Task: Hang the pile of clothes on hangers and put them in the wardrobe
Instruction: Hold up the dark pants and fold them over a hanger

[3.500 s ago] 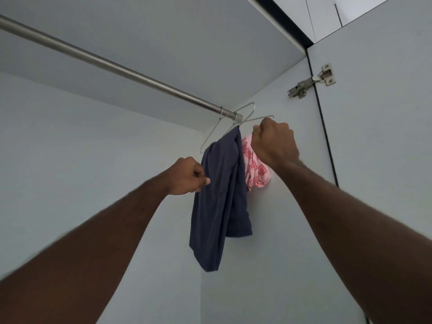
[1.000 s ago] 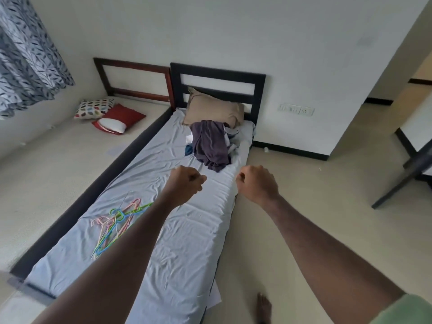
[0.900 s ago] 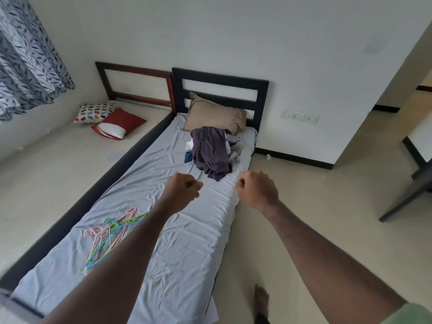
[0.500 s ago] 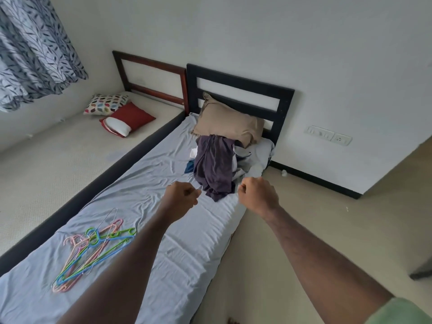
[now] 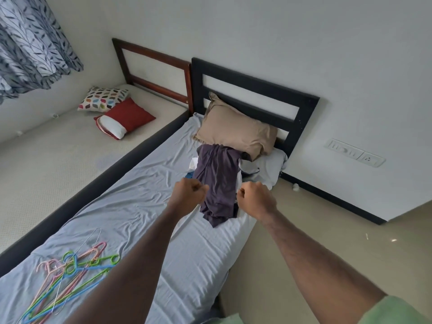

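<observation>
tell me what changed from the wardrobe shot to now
Both hands let go of the hanger on the wardrobe rail, and the person turned and walked toward the bed. Now the left hand and right hand are curled, holding nothing, near the clothes pile. Over the last second the pile and hangers stayed put.

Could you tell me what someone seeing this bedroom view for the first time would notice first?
Two bare fists, the left hand and right hand, reach out over the bed, holding nothing. Just beyond them a dark purple garment tops the clothes pile below the tan pillow. Near the bed's foot, at lower left, lies a tangle of coloured hangers.
</observation>
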`<action>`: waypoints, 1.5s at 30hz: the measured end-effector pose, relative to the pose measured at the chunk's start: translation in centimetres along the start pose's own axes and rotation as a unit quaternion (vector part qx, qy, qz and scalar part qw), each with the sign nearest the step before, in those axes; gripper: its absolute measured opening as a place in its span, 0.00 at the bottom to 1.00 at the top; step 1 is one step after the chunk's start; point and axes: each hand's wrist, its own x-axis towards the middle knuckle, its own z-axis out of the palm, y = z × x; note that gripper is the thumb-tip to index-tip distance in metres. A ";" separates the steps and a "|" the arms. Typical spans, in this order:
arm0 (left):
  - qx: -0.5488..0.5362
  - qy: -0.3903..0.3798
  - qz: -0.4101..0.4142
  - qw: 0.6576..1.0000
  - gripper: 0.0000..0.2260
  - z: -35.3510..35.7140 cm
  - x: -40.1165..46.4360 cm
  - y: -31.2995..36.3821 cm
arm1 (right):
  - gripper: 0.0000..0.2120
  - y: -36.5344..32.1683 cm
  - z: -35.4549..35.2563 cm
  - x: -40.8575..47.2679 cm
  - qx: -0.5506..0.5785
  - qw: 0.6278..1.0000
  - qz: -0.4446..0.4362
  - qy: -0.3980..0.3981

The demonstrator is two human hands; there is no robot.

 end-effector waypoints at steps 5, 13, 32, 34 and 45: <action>-0.033 0.004 -0.020 0.999 0.15 1.4 8.7 0.9 | 0.12 0.9 0.0 7.9 0.007 1.000 0.004 0.016; -0.066 0.005 -0.076 0.995 0.11 5.2 18.8 0.5 | 0.07 5.0 3.4 20.3 0.059 0.997 0.043 -0.034; -0.050 -0.012 -0.269 0.962 0.06 17.8 50.4 -5.5 | 0.14 19.4 24.8 54.0 0.257 0.880 0.287 -0.277; -0.049 -0.021 -0.271 0.961 0.07 19.2 52.3 -7.0 | 0.15 20.6 27.7 56.5 0.257 0.879 0.307 -0.259; -0.069 -0.057 -0.327 0.941 0.05 24.9 55.5 -11.7 | 0.23 27.0 40.0 62.4 0.387 0.701 0.582 -0.140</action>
